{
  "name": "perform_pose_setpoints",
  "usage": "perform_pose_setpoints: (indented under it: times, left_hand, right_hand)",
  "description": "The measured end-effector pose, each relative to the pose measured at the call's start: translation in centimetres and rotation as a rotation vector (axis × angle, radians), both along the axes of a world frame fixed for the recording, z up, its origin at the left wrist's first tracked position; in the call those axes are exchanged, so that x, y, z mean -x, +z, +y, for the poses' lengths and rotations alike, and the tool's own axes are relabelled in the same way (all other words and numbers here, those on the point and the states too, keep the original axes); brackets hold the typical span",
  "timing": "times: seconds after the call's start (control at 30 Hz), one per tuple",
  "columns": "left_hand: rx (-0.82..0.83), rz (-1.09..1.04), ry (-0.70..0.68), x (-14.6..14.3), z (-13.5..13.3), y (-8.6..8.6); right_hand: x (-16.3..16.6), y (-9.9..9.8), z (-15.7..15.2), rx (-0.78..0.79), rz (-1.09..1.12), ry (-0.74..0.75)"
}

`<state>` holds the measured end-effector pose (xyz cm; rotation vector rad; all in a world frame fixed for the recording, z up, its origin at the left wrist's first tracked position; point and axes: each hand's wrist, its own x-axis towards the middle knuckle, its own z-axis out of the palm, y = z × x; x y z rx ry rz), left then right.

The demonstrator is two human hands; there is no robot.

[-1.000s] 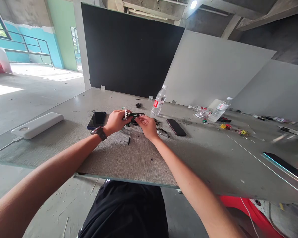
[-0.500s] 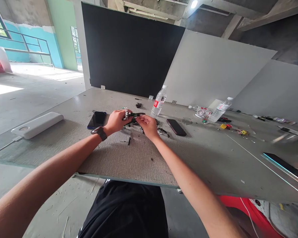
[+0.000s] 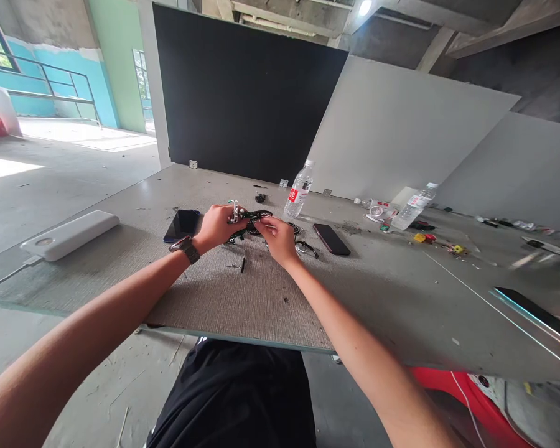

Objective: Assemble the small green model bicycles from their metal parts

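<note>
My left hand, with a dark watch on its wrist, is closed around a small black frame with round ring shapes, perhaps a small drone. A silvery bracket-like part stands at its left end, by my fingers. My right hand meets the frame's right side with thumb and fingers pinched together; anything between the fingertips is too small to make out. Beside that hand lies a black curved piece with a silvery part. A thin dark rod lies on the table in front.
Left of my hands are a phone and a white power bank. To the right lie another phone, an upright water bottle, a second bottle and small coloured parts. A blurred person's hand shows at the far right edge.
The black frame has tilted slightly between my hands, so its rings show more. My left hand has shifted a little to the left; my right hand stays nearly in place.
</note>
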<state>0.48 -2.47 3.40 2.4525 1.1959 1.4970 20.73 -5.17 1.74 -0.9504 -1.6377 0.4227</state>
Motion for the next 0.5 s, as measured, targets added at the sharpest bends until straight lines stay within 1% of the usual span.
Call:
perform_pose_setpoints:
  times: [0.2,0.37,0.5]
  left_hand:
    - [-0.044,0.049,-0.043,-0.12,-0.14,0.07]
    - [-0.029,0.051,-0.057,-0.25,-0.38,0.11]
    - [-0.049,0.071,-0.067,-0.20,-0.52,0.14]
  right_hand:
    - [-0.40,0.43,-0.11,-0.086,-0.114,-0.049]
    - [-0.71,0.56,-0.01,-0.194,-0.222,-0.128]
    - [-0.59,0.70,-0.16,-0.210,-0.271,-0.137]
